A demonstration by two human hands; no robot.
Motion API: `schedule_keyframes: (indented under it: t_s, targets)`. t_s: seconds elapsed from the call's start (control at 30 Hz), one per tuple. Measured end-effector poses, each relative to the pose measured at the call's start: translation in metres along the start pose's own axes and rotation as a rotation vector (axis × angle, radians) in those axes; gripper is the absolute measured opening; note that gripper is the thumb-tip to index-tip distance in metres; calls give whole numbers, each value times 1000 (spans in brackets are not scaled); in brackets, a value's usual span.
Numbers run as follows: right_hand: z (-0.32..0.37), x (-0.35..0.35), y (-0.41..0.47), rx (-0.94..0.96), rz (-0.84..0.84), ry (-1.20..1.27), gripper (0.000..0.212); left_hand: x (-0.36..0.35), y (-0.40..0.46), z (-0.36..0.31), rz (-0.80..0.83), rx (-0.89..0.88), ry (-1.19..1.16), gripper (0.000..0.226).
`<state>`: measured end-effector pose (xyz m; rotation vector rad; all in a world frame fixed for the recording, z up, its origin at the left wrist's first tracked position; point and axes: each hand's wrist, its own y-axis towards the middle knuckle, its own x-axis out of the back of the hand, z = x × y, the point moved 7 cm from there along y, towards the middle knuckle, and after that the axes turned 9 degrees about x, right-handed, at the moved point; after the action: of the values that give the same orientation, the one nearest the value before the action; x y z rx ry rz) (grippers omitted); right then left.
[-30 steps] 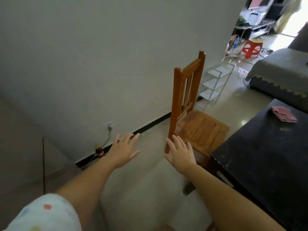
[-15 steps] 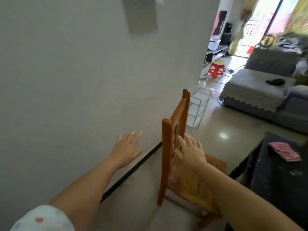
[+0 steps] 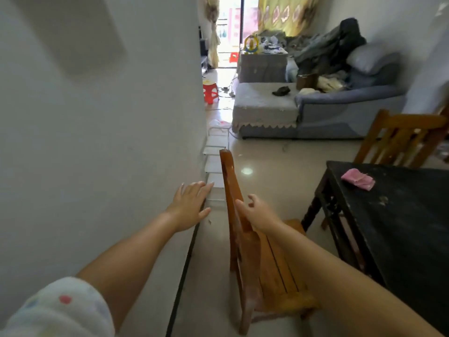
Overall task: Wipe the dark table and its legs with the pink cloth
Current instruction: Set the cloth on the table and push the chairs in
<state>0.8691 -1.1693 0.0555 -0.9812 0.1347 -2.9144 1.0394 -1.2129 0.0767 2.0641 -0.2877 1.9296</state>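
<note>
Crumpled pink cloth [image 3: 357, 179] on scuffed dark table [image 3: 401, 215]; both hands' fingers spread, empty.

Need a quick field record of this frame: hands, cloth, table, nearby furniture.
left hand: open, empty, fingers spread, by the wall
right hand: open, empty, beside the near chair's back
pink cloth: crumpled on the dark table, untouched
dark table: right of view, top speckled with marks
near chair: wooden, between wall and table
far chair: wooden, behind the table
wiping: not started
</note>
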Motion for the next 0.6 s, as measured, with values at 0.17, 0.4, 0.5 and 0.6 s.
schedule_keyframes:
  t_s: [0.17, 0.4, 0.5, 0.6]
  targets:
    - [-1, -24, 18, -167, 179, 24, 84, -18, 67, -12, 78, -249, 45, 76]
    - [-17, -26, 29, -255, 254, -59, 90, -43, 119, -53, 67, -545, 150, 66]
    - [-21, -21, 29, -293, 298, -59, 90, -45, 137, -65, 66, -701, 182, 54]
    - [-30, -14, 22, -351, 333, -56, 94, -46, 148, -82, 122, -844, 261, 47]
